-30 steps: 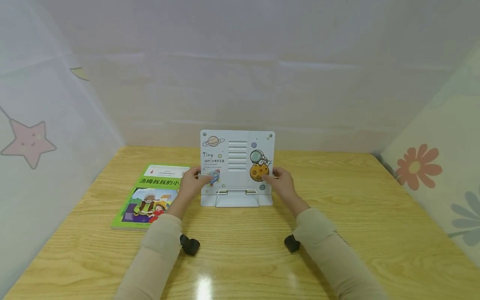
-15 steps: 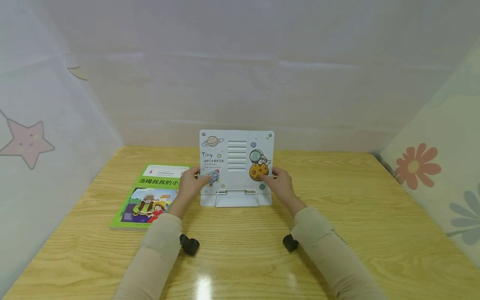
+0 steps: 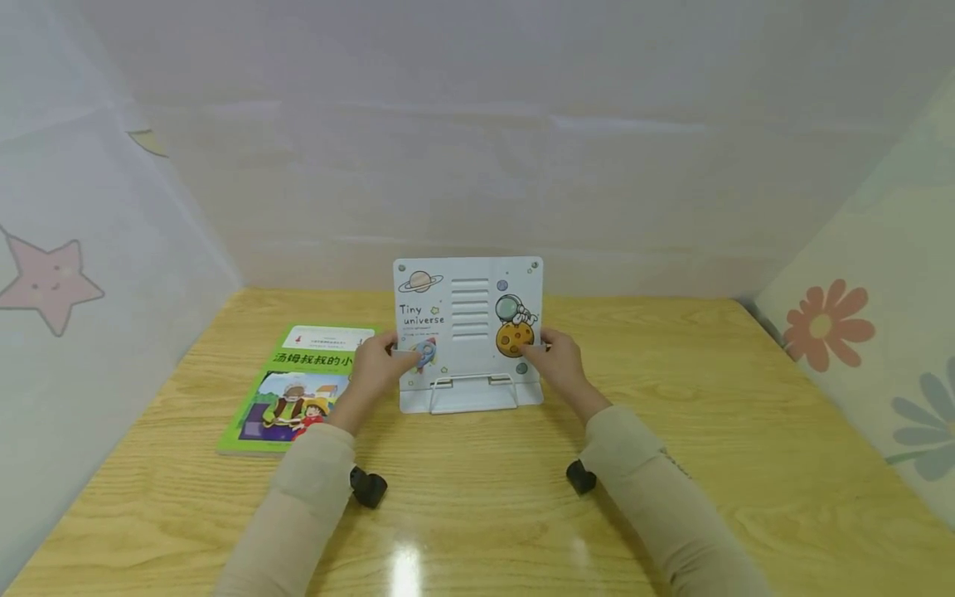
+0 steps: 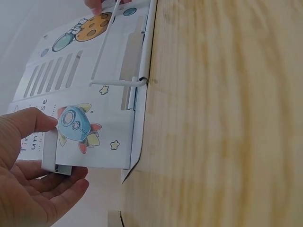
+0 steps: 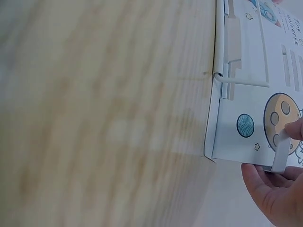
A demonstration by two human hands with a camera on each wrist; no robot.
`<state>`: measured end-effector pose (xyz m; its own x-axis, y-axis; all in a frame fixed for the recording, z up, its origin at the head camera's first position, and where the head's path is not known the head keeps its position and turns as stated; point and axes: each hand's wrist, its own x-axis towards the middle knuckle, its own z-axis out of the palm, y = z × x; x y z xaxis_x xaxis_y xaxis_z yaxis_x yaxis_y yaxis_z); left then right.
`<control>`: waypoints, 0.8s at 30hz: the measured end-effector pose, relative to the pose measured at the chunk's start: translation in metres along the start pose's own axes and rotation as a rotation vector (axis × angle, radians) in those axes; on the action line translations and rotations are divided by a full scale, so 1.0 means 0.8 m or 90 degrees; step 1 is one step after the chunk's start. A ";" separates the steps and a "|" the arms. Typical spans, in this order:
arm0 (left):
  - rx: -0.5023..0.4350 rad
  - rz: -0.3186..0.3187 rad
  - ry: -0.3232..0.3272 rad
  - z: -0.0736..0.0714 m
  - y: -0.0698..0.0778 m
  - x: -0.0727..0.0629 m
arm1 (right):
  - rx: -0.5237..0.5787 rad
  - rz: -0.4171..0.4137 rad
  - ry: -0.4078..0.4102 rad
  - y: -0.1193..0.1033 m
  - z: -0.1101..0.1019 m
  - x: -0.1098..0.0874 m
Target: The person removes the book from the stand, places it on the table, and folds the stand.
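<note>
A white metal book stand [image 3: 472,361] with "Tiny universe", a rocket and an astronaut printed on it stands on the table, its panel leaning back. My left hand [image 3: 376,365] grips its left edge, thumb on the front by the rocket and fingers behind. At the right edge my right hand [image 3: 561,365] holds it the same way, thumb near the orange planet. Both wrist views show a white side clip, the left clip [image 4: 49,151] under the left thumb and the right clip [image 5: 281,152] under the right thumb. A white wire rest [image 4: 113,83] juts from the lower front.
A green picture book [image 3: 257,414] lies flat to the left, partly covered by my left hand and forearm. The wooden table [image 3: 709,431] reaches back to a pale cloth wall [image 3: 477,182]. Patterned cloth hangs at both sides.
The head view has shifted slightly. Both hands keep their hold on the book stand's side edges, and the stand stays in nearly the same spot. The book has not moved.
</note>
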<state>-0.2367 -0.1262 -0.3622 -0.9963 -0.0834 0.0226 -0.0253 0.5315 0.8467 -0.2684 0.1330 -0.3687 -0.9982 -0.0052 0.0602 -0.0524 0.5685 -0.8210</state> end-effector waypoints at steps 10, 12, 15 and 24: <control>0.079 0.017 -0.004 -0.004 0.006 -0.005 | -0.022 -0.007 -0.044 -0.003 -0.011 0.001; 0.082 0.017 -0.004 -0.005 0.008 -0.008 | -0.031 -0.009 -0.054 -0.003 -0.013 0.002; 0.084 0.019 -0.011 -0.007 0.010 -0.012 | -0.044 -0.007 -0.065 -0.003 -0.015 0.004; 0.099 0.026 -0.014 -0.006 0.010 -0.022 | -0.065 -0.032 -0.087 -0.002 -0.020 0.010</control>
<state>-0.2188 -0.1243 -0.3529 -0.9983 -0.0410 0.0417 0.0044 0.6588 0.7523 -0.2756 0.1453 -0.3579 -0.9894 -0.1446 0.0164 -0.1068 0.6450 -0.7567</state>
